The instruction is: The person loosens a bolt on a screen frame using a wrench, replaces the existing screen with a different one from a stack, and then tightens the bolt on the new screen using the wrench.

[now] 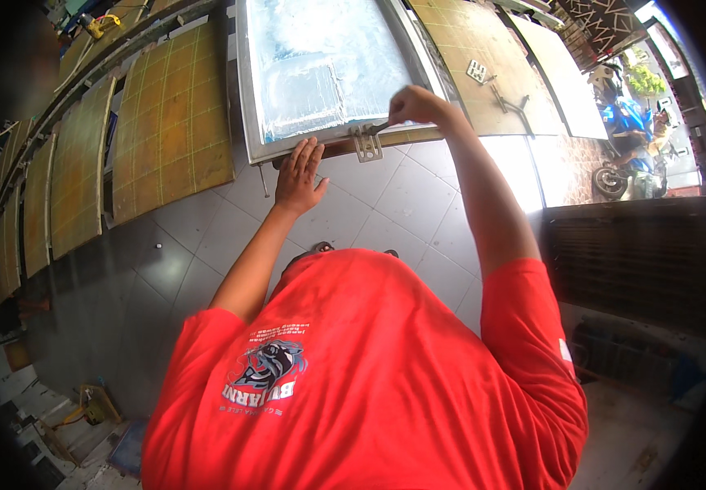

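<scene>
Lying at the top centre of the frame, the pale panel (328, 65) could shift if the left hand (298, 175), grip open with fingers at the near edge, pressed unevenly. The right hand (418, 106) could skid past the slotted bracket (367, 149) should the dark tool (379, 127) in its curled grip slip; below that edge lies open room (though the bracket juts into it).
</scene>
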A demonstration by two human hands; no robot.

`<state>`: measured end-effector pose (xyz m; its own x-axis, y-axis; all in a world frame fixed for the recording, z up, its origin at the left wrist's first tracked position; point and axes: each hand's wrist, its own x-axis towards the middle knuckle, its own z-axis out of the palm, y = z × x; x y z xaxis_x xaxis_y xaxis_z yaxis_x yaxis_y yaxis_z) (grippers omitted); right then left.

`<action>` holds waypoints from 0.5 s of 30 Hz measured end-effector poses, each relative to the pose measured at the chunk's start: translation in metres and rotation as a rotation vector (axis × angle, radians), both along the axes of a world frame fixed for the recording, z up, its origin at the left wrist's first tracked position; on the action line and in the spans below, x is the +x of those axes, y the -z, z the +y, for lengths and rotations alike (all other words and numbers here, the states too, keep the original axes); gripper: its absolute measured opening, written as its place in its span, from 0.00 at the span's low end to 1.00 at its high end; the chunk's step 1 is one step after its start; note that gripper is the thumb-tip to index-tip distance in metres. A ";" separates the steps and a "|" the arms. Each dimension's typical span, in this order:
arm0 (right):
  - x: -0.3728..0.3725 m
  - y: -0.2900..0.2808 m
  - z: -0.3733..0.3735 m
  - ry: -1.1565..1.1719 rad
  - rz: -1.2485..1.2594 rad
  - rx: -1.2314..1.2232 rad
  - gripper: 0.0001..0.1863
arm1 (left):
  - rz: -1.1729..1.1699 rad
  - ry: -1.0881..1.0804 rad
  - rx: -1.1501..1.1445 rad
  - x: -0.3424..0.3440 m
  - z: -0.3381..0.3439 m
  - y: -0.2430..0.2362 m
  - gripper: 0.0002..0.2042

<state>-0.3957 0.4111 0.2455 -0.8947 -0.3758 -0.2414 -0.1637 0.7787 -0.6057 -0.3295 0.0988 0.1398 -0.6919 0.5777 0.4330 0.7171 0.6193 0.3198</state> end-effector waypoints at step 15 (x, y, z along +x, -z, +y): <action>0.124 0.050 -0.103 0.934 -0.245 -1.046 0.13 | 0.013 -0.082 -0.030 0.004 -0.002 0.010 0.36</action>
<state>-0.2713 0.3084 0.1958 -0.8863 0.2205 -0.4073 0.3437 -0.2764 -0.8975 -0.3258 0.0968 0.1303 -0.7321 0.5321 0.4253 0.6674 0.6854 0.2914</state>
